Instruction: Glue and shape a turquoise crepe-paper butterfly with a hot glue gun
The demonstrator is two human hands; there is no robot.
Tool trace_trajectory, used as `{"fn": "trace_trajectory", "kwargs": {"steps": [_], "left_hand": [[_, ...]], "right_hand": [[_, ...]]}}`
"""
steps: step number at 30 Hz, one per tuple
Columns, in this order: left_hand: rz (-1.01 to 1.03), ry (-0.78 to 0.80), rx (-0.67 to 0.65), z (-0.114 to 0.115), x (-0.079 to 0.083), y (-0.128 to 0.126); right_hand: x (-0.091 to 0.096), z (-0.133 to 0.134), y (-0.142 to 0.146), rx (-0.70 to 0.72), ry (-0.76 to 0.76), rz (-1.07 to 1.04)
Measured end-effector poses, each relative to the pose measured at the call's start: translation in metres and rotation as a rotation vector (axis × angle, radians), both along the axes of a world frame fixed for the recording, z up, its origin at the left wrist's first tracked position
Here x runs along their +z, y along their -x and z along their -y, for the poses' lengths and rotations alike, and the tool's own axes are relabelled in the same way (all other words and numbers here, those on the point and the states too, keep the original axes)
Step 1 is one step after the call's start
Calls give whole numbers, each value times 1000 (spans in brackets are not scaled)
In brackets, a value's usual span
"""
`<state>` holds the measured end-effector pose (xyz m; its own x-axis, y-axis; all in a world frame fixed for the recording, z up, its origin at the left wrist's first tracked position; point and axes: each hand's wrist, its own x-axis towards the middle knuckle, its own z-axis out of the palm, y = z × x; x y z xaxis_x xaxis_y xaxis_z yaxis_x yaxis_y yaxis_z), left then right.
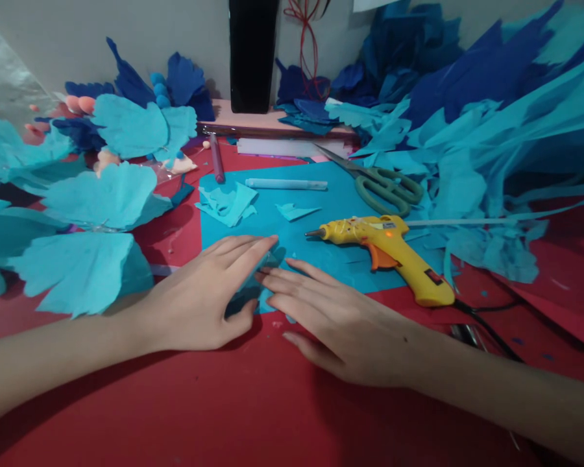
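Note:
My left hand (202,295) rests over the front edge of a blue sheet (272,230), its fingers stretched out and its thumb apart. Facing it, my right hand (345,318) is also open, fingers spread, the tips close to the left fingers. Something small and clear may lie between the fingertips, but I cannot make it out. Beyond the hands, two light blue paper scraps (228,204) lie on the sheet with a pale blue marker (287,185). A yellow glue gun (379,240) lies right of them, its orange light on.
Green-handled scissors (389,188) lie behind the glue gun. Light blue crepe petals (92,194) crowd the left; a heap of blue crepe paper (481,130) fills the right. A dark phone (253,58) stands at the back. The glue gun's black cord (491,327) trails right across the red surface (199,408).

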<state>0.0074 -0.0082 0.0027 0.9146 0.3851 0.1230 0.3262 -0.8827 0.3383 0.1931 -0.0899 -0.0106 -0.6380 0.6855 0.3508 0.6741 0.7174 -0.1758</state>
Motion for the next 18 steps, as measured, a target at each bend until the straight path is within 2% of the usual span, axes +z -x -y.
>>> {"fn": "trace_trajectory", "kwargs": {"steps": [6, 8, 11, 14, 18], "left_hand": [[-17, 16, 12, 0, 1, 2], [-13, 21, 8, 0, 1, 2], [-15, 28, 14, 0, 0, 3], [-21, 36, 26, -1, 0, 4], [-15, 33, 34, -2, 0, 5]], "right_hand": [[6, 1, -1, 2, 40, -13], [14, 4, -5, -62, 11, -46], [29, 12, -18, -328, -96, -62], [39, 19, -35, -626, -169, 9], [38, 25, -57, -977, 67, 10]]}}
